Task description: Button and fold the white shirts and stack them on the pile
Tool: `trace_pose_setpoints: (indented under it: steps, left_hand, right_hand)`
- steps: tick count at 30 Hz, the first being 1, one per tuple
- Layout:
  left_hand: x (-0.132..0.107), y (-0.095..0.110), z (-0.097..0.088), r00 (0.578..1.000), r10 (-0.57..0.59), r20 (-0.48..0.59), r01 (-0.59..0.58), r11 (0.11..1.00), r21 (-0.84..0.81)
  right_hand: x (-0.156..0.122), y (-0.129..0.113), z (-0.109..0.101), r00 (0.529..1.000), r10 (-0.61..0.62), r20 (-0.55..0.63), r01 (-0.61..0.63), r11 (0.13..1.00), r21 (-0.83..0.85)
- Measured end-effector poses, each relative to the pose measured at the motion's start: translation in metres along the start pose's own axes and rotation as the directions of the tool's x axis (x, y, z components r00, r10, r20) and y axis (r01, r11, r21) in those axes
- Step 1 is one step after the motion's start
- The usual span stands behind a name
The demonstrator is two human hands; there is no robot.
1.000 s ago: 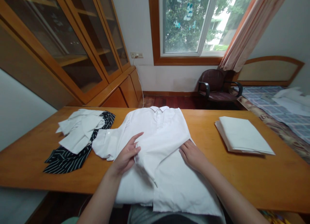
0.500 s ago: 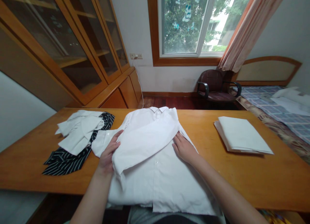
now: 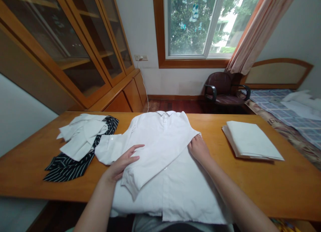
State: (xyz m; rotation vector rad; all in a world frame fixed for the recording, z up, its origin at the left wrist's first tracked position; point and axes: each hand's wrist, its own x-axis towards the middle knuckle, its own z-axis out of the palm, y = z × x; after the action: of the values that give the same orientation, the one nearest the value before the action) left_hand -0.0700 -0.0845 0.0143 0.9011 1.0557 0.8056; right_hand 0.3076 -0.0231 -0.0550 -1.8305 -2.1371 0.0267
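white collared shirt (image 3: 185, 188) lies face up, one sleeve (image 3: 152, 160) slanting across.

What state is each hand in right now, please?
Left hand: open, resting on the white shirt.
Right hand: closed, apparently gripping the white shirt at its side.

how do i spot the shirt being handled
Find the long orange-brown wooden table. Near its middle, a left hand and right hand touch a white long-sleeved fabric shirt. Unlike the crumpled white cloth left and folded white stack right, it lies spread, collar visible.
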Motion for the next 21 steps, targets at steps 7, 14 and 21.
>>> trace_pose_setpoints:
  steps: [7,14,21]
  left_hand:
    - [0.005,-0.005,0.012,0.983,-0.089,0.161,0.088,0.996,0.014]
    - [0.010,-0.014,0.011,0.981,-0.091,0.172,0.079,0.994,0.079]
    - [0.019,-0.027,0.009,0.968,-0.082,0.239,0.038,0.983,0.181]
  right_hand:
    - [0.007,-0.003,-0.004,0.968,-0.210,0.137,0.195,0.974,0.115]
    - [0.021,0.022,0.004,0.996,-0.073,0.041,0.070,0.995,0.067]
    - [0.029,0.040,-0.001,0.999,-0.006,0.036,0.003,0.997,0.082]
